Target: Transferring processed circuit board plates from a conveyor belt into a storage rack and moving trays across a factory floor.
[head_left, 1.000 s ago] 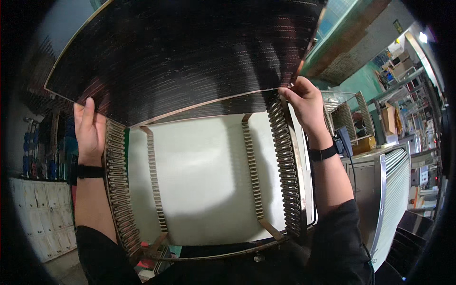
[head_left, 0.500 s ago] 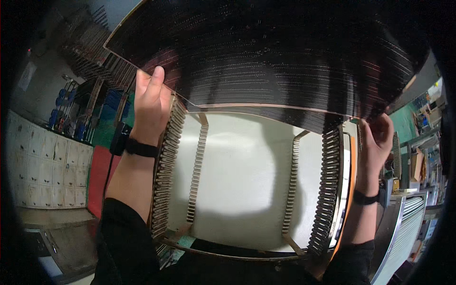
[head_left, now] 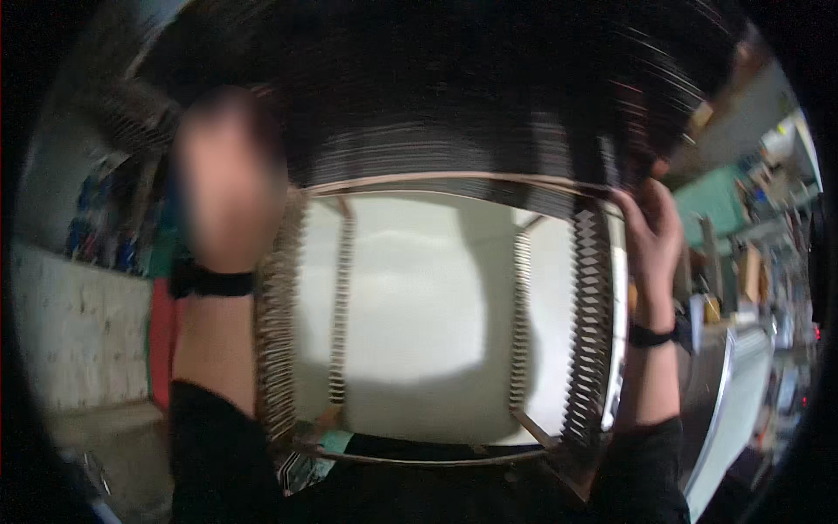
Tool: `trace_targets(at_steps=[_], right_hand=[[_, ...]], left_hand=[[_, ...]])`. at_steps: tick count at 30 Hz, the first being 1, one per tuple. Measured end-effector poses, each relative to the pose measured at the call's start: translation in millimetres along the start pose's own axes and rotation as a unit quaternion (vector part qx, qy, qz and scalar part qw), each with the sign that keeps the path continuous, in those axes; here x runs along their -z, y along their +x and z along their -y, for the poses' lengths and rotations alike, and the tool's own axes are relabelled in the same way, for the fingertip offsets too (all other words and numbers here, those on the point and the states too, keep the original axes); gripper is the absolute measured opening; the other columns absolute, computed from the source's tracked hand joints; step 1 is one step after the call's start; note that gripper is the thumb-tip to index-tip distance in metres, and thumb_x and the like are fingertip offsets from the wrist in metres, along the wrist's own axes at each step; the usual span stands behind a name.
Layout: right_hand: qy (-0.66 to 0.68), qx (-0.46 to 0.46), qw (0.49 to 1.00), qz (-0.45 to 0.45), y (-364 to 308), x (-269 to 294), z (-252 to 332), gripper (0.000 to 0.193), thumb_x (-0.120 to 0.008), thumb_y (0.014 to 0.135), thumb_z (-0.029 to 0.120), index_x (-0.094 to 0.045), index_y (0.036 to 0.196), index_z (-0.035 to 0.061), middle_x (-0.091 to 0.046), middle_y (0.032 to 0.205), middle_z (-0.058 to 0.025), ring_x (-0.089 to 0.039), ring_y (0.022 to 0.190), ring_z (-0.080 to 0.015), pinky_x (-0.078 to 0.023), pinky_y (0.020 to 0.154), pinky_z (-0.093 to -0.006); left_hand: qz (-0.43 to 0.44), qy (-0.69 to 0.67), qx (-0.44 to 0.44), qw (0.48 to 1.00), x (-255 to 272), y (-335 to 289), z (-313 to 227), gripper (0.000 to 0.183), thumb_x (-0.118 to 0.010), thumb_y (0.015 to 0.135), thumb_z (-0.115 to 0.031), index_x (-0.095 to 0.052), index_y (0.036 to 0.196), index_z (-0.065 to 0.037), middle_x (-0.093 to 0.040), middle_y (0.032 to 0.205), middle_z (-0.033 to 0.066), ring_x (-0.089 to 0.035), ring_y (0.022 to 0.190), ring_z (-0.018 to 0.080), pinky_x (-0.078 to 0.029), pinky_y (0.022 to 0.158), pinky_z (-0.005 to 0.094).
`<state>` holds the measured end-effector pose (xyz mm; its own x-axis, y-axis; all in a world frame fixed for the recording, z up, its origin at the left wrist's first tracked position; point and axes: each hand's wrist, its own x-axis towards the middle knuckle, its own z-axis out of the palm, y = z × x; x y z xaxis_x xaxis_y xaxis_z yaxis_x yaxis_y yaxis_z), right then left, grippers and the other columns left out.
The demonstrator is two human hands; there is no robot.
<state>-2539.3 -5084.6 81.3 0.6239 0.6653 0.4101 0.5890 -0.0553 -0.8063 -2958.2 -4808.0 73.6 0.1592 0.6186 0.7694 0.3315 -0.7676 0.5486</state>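
A large thin black panel (head_left: 419,96) with fine pale line markings spans the top of the picture, its pale near edge crossing above a slotted rack. At the panel's near right corner my right hand (head_left: 655,223) is closed, thumb and fingers pinching the edge. My left hand (head_left: 229,188) is beside the panel's left part, but it is too blurred to make out its fingers. Below the panel, the rack's left toothed side (head_left: 279,349) and right toothed side (head_left: 589,332) run along my forearms. A white sheet-like surface (head_left: 419,288) lies between them.
Pale lockers (head_left: 83,332) stand at the left, beside a red surface (head_left: 161,341). At the right are a pale ribbed panel (head_left: 738,402), a brown box (head_left: 749,272) and cluttered shelving. A bar (head_left: 428,459) closes the rack's near end.
The scene has shifted left in the picture and blurred. Both hands have moved leftward in view, and the panel's left corner no longer shows clearly. My right hand keeps its hold on the panel.
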Motion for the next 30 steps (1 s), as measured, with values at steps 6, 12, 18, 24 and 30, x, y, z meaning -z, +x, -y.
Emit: trace_targets(at_steps=[6,12,18,24,30], right_hand=[[-0.055,0.021,0.998,-0.021,-1,-11,-1,0.027,-0.077,0.092,0.014,-0.063,0.108,-0.0028,-0.074,0.084,-0.0108,-0.069,0.078,-0.0107,-0.054,0.071,-0.0265],[-0.138,0.0,0.99,0.003,-8,-6,1,0.024,-0.079,0.089,0.016,-0.064,0.095,-0.002,-0.074,0.082,-0.013,-0.073,0.075,-0.0165,-0.054,0.07,-0.029],[-0.007,0.009,0.998,-0.069,-10,-7,-23,0.031,-0.083,0.085,0.011,-0.067,0.109,0.0007,-0.068,0.095,-0.0029,-0.062,0.083,-0.0086,-0.052,0.072,-0.0238],[0.073,0.061,0.99,-0.107,-12,7,4,0.028,-0.073,0.09,-0.004,-0.061,0.115,0.0013,-0.061,0.096,0.001,-0.057,0.089,-0.0062,-0.048,0.082,-0.0208],[0.095,-0.035,0.994,0.044,-15,28,11,0.014,-0.07,0.093,-0.004,-0.06,0.101,0.0007,-0.062,0.091,0.0014,-0.056,0.083,-0.0051,-0.047,0.078,-0.0202]], left_hand=[[0.029,-0.262,0.173,0.949,-8,14,-58,0.014,-0.048,0.109,-0.016,-0.047,0.099,-0.006,-0.061,0.109,0.0093,-0.06,0.108,0.016,-0.052,0.099,0.0353],[0.017,-0.317,0.18,0.931,-9,14,-43,0.015,-0.049,0.109,-0.019,-0.048,0.102,-0.006,-0.058,0.102,0.0065,-0.058,0.094,0.0106,-0.053,0.086,0.0291],[-0.03,-0.279,0.244,0.928,-24,9,-66,0.025,-0.055,0.106,-0.023,-0.04,0.089,-0.016,-0.038,0.065,-0.0061,-0.032,0.046,0.002,-0.03,0.035,0.0215],[-0.004,-0.264,0.191,0.945,-6,7,-54,0.018,-0.045,0.109,-0.012,-0.053,0.099,0.001,-0.043,0.092,0.0008,-0.036,0.072,0.0043,-0.035,0.055,0.0208],[-0.049,-0.419,0.228,0.877,-3,18,-59,0.009,-0.048,0.105,-0.002,-0.055,0.104,0.003,-0.047,0.094,0.0043,-0.047,0.076,0.0159,-0.046,0.061,0.0315]])
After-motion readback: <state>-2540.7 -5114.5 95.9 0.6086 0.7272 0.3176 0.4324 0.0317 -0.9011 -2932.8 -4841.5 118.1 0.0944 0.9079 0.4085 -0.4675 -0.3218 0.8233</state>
